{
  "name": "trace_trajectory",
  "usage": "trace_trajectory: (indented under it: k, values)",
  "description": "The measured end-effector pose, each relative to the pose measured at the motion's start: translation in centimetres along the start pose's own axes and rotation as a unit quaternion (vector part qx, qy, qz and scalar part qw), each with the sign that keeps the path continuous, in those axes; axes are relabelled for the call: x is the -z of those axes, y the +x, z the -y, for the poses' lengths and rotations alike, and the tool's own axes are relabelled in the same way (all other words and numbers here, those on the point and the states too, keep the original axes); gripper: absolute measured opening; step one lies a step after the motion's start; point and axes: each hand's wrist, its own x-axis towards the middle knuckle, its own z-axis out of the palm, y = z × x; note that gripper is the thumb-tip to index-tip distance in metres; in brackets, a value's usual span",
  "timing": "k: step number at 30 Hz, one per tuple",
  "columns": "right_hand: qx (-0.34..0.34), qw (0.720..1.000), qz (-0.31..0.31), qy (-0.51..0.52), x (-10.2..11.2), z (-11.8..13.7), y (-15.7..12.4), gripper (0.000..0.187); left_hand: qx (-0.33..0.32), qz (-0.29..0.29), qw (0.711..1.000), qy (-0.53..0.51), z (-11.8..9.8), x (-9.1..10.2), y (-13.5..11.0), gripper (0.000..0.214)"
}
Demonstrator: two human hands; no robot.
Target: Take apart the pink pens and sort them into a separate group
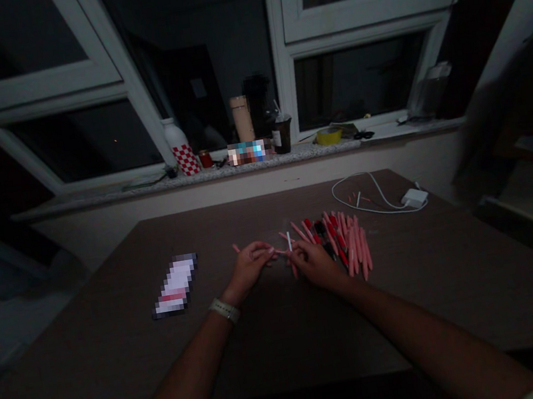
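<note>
My left hand (253,266), with a light watch on the wrist, is closed in a pinch on a slim pink pen (236,248). One end of it pokes out behind the fingers, and the other points at my right hand. Closed at the fingertips, my right hand (314,263) has a thin white stick (289,242) standing up from its fingers. Pink pieces show just beside these fingertips; whether they are held too is hard to see. Right of that hand lies a pile of pink pens (354,243), with several red pens (343,258) and black ones among them.
A phone (176,284) with a lit, blurred screen lies at left. At the back right is a white charger (414,197) with a looped cable, small loose pieces near it. The windowsill holds a checkered bottle (182,149), a tumbler (242,119), a cup (282,135) and yellow tape (329,136).
</note>
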Motion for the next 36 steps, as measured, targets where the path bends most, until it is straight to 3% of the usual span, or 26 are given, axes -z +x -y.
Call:
trace_trajectory:
  k: [4,11,17,36]
  values:
    - [0.012,1.000,0.004,-0.015,-0.1,0.2,0.0,0.023,0.006,0.019,1.000,0.008,-0.1,-0.3,-0.2,0.031]
    - [0.012,1.000,0.010,-0.005,-0.4,0.2,-0.1,0.026,0.023,-0.002,1.000,0.022,-1.0,-0.6,-0.6,0.039]
    - [0.030,0.999,0.001,-0.012,-0.4,0.1,-0.2,0.022,0.028,-0.004,0.999,-0.024,-0.4,-0.8,-0.5,0.036]
    - [0.018,0.999,0.009,-0.038,-0.5,0.3,-0.3,0.030,-0.015,0.029,0.999,-0.004,-0.3,-1.6,-0.8,0.040]
